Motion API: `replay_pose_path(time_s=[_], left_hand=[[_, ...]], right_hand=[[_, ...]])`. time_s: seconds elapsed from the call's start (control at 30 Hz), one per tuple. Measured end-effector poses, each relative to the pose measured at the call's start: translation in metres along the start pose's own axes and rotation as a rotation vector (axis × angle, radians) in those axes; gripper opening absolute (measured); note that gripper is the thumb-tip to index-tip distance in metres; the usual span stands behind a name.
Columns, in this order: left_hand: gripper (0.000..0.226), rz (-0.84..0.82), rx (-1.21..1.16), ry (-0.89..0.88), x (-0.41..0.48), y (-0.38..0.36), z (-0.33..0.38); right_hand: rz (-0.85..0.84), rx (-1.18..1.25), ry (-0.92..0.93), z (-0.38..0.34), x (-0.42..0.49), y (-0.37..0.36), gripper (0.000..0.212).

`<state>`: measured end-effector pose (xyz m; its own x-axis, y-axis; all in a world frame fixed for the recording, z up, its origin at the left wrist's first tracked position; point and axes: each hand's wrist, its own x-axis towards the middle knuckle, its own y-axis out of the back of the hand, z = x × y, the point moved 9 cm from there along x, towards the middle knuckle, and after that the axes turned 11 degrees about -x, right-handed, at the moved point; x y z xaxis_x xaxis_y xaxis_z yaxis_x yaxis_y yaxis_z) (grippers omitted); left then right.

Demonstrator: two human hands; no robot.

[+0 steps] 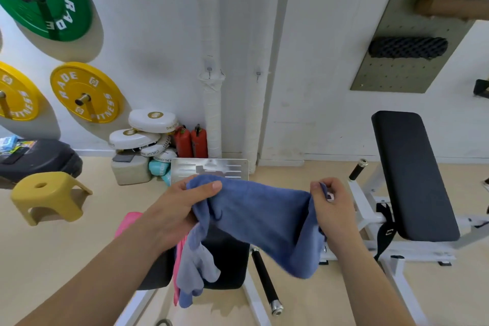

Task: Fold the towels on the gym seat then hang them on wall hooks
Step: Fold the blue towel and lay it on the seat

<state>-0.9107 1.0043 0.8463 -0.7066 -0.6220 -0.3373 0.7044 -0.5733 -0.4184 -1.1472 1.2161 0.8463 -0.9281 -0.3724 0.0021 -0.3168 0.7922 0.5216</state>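
Holding the blue towel (259,219) stretched in the air between both bare hands, the person appears to be midway through a fold, and the job now is to make it a tidy one. The left grip (185,206) pinches one end, thumb on top and fingers underneath, with the cloth bunched there. The right grip (333,209) pinches the other end in curled fingertips, near a small white label. The towel sags between them, hanging just above and in front of the black padded surface (227,259), not yet laid on it. A paler blue length (195,267) trails below the left grip and over the front edge. Whether it is this towel's own tail or a second one cannot be told. A pink towel (127,222) shows behind the left forearm and waits its turn. To do the step well, both ends should probably be brought level and pulled gently taut, so that the top edge runs straight before the cloth goes down flat. The bunching at the left would be best shaken out first, or the fold will likely come out crooked. The trailing length could snag or drag the pink towel off, so it is worth lifting clear. Two small hooks (209,71) sit on the wall ahead, well apart from the hands.
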Motion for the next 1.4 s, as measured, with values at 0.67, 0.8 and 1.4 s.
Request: replay_pose_path(time_s=[0.67, 0.8, 1.4], left_hand=[[0.017, 0.121, -0.14, 0.067, -0.027, -0.049, -0.088], [0.024, 0.127, -0.187, 0.101, -0.023, -0.045, -0.096], [0.028, 0.073, 0.501, -0.298, -0.029, -0.058, -0.066]], right_hand=[[-0.36, 0.283, -0.021, -0.014, -0.088, -0.073, 0.016], [-0.326, 0.306, -0.028, -0.012, -0.089, -0.072, 0.017], [-0.36, 0.363, -0.118, -0.007, -0.095, -0.077, 0.02]])
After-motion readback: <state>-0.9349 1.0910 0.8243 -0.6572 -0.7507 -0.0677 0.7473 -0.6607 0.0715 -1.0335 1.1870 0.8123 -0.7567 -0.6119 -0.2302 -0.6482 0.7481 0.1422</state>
